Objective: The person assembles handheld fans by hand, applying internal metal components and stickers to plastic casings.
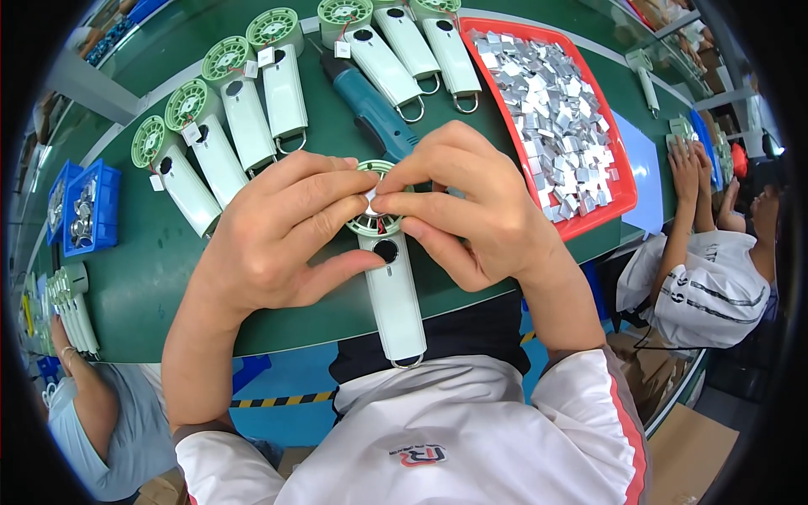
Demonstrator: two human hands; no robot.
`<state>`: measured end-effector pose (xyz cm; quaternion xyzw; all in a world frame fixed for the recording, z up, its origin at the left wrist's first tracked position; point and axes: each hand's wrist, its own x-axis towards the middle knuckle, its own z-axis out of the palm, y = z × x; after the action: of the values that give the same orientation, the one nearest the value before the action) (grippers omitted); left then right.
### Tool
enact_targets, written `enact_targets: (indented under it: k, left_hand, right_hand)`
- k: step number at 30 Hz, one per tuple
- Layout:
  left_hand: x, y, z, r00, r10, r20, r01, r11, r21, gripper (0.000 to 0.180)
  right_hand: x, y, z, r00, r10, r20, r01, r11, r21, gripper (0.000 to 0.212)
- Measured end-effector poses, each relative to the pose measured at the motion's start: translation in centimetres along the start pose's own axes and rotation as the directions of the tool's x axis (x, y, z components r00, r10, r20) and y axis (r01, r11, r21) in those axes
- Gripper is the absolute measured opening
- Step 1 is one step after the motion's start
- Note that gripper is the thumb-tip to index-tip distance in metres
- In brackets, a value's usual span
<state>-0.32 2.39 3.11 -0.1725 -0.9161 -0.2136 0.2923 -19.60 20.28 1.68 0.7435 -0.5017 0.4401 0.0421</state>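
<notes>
The round head of a pale green fan (393, 303) is grasped by the left hand (290, 227), thumb laid at the handle's top. At the head's centre, a small white piece (370, 197) is touched by fingertips of the right hand (480, 202); whether it is pinched cannot be told. The handle is pointed toward the person, over the near edge of the bench (135, 295). A red tray (627, 192) is placed rightward.

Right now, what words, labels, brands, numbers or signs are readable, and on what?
I won't copy print out, only place it:
Your white short-sleeved shirt: red and dark chest logo, tiny lettering above.
White, dark-striped shirt at right: dark characters, creased.
Pale green, round-headed handheld fan nearest you: dark mark, too small to read.
</notes>
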Motion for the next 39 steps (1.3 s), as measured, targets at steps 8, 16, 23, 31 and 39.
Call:
enact_targets:
  k: [8,16,23,31,39]
  left_hand:
    - [-0.5,-0.2,0.0,1.0,-0.016,0.022,0.015,0.999,0.035,0.066]
    - [0.2,0.4,-0.2,1.0,0.007,0.006,-0.007,0.999,0.034,0.063]
    - [-0.5,0.4,-0.1,1.0,0.013,-0.025,-0.013,1.0,0.013,0.061]
    - [-0.3,0.0,-0.4,1.0,0.023,-0.009,-0.024,1.0,-0.012,0.053]
    - [-0.7,0.0,-0.2,0.999,0.013,-0.042,-0.016,0.998,-0.068,0.05]
  right_hand:
    - [0.3,-0.8,0.5,1.0,-0.011,0.015,0.013,0.996,-0.093,0.043]
    - [0.6,-1.3,-0.1,0.998,-0.029,0.055,0.037,0.989,-0.145,0.047]
    - [0.8,-4.3,-0.8,0.989,0.049,-0.138,-0.08,0.97,-0.23,0.033]
    - [-2.2,-13.2,3.1,0.802,0.58,-0.142,-0.578,0.694,-0.43,0.047]
    - [-1.0,-13.1,4.5,0.701,0.712,-0.042,-0.641,0.603,-0.476,0.052]
